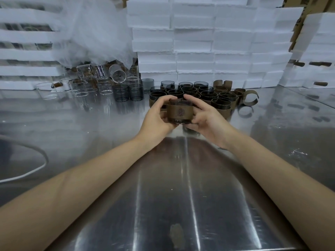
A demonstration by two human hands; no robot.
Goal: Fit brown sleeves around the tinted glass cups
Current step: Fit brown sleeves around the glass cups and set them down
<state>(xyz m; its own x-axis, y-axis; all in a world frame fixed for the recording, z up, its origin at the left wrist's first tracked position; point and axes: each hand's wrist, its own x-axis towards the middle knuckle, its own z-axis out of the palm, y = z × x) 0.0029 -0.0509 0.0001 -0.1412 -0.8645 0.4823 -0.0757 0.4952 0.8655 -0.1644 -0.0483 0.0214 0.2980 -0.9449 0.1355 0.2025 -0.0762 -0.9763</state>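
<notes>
1. Above the middle of the steel table (181, 196), lifted off its surface, a tinted glass cup (179, 121) is held upright between both hands. A brown sleeve (179, 111) is wrapped round its middle. A strip of dark glass shows below the sleeve and the rim shows above it.
2. The left hand (159, 115) grasps the cup's left side, fingers curled over the far top edge. The right hand (204, 118) grasps the right side, fingers curled against the sleeve. How the sleeve's ends meet cannot be seen from here.
3. Done so far: just beyond the hands stands a tight cluster of sleeved cups (195, 93), rims up and touching one another. It makes up most of the tinted stock in sight.
4. Left to do: a few bare grey cups (126, 92) stand to the left of that cluster, with another couple at its far edge. None of them wears a sleeve.
5. Supply: loose sleeves (251, 99) lie curled open at the right end of the cluster, near at hand.
6. Clear glasses (87, 87) crowd the far left, some tipped over. Being untinted, they probably fall outside the job.
7. Judgement: the cup in hand looks all but fitted, needing only a final seating before it joins the cluster. The job seems well past halfway, with a handful of cups outstanding.
</notes>
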